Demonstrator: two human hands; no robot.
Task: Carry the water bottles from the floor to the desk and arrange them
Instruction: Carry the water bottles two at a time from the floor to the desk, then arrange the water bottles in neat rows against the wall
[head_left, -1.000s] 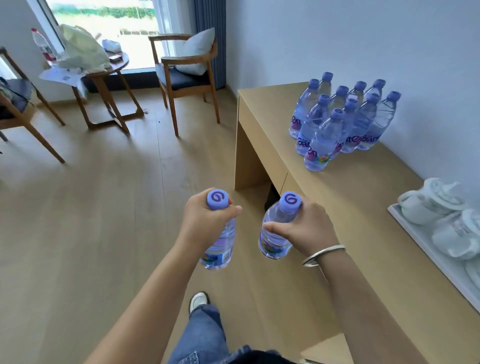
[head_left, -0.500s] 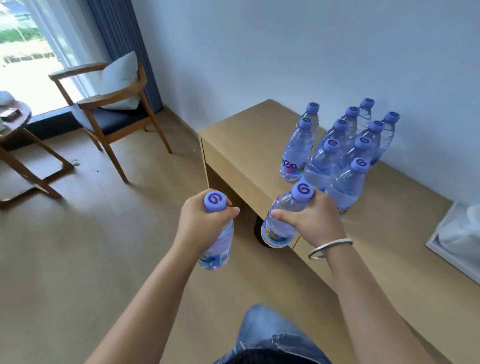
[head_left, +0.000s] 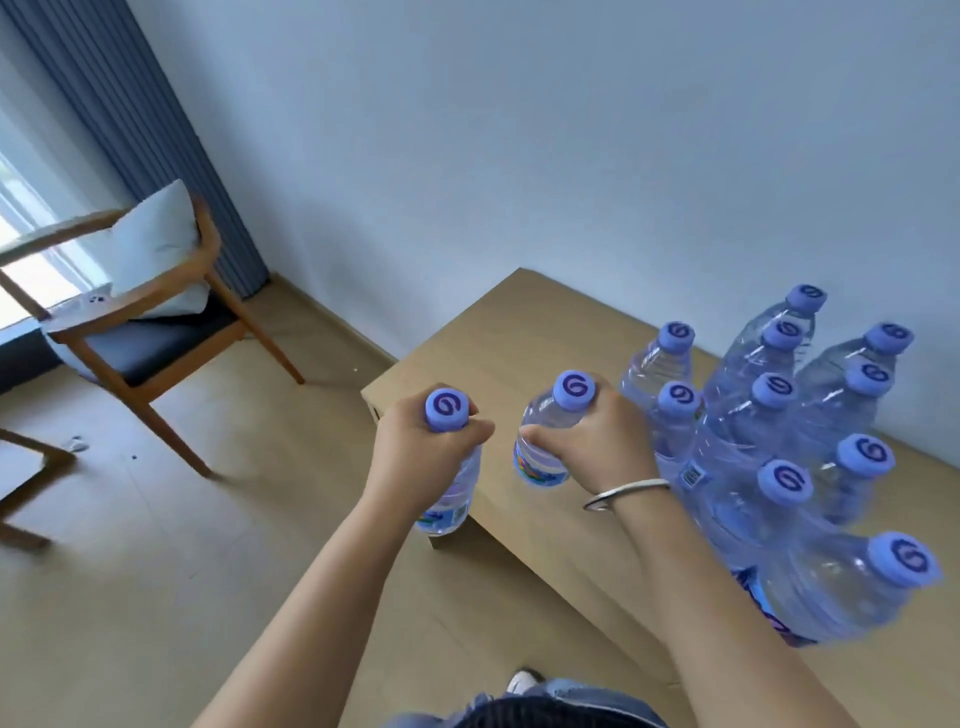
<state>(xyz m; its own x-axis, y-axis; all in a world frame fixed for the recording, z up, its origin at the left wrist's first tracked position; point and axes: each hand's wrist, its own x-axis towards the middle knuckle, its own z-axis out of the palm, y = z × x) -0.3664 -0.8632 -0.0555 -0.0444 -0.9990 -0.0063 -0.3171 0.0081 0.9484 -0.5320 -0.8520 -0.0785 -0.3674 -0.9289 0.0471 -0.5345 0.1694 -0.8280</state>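
My left hand (head_left: 423, 447) grips a clear water bottle (head_left: 449, 501) by its neck, purple cap up, hanging over the floor at the desk's front-left corner. My right hand (head_left: 592, 447) grips a second water bottle (head_left: 540, 457) the same way, held above the wooden desk (head_left: 498, 332) near its left end. A cluster of several upright purple-capped bottles (head_left: 774, 447) stands on the desk just right of my right hand, reaching back to the wall.
A wooden armchair (head_left: 140, 332) with a white cushion stands on the wood floor at the left, in front of a dark curtain (head_left: 156, 130). A pale wall (head_left: 571, 130) backs the desk. My jeans and a shoe (head_left: 522, 680) show at the bottom.
I have stepped closer to the desk and the view swung right. Both hands rose with their bottles; the right bottle is now over the desk beside the cluster.
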